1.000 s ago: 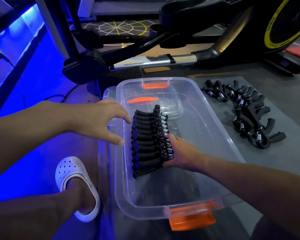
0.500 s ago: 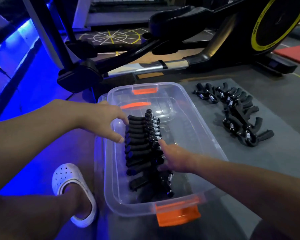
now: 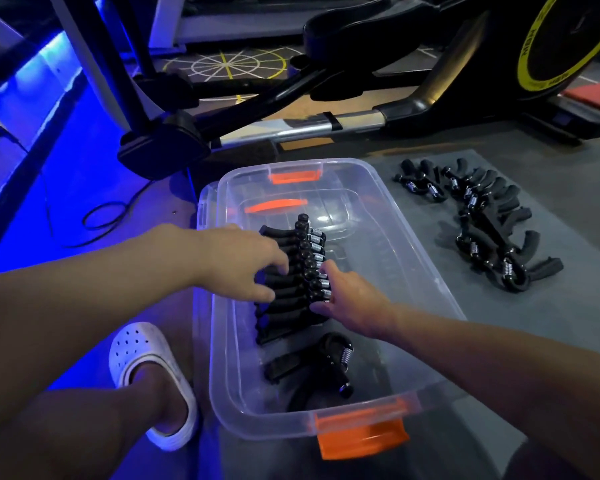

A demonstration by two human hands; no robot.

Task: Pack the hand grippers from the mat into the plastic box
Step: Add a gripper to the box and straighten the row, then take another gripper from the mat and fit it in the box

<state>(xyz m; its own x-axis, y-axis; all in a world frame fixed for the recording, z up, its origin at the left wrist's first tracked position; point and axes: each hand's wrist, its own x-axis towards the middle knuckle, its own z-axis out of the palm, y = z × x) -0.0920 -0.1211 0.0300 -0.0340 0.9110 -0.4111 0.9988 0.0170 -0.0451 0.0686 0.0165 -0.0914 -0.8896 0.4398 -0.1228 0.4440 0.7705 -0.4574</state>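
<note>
Our left hand (image 3: 243, 268) rests its bent fingers on the handles of the gripper row (image 3: 291, 282) in the box (image 3: 406, 244). Our right hand (image 3: 352, 303) presses straight fingers against its spring side. Neither is gripping. The row runs away from us along the box's length. The unpacked grippers (image 3: 482, 223) lie on the mat (image 3: 551, 323) to the right, so we judge the right hand nearer.

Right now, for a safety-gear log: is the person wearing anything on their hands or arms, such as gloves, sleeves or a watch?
Nothing visible. The left hand and right hand are bare, no gloves, rings or watch; the left forearm and right forearm show no sleeves.
</note>
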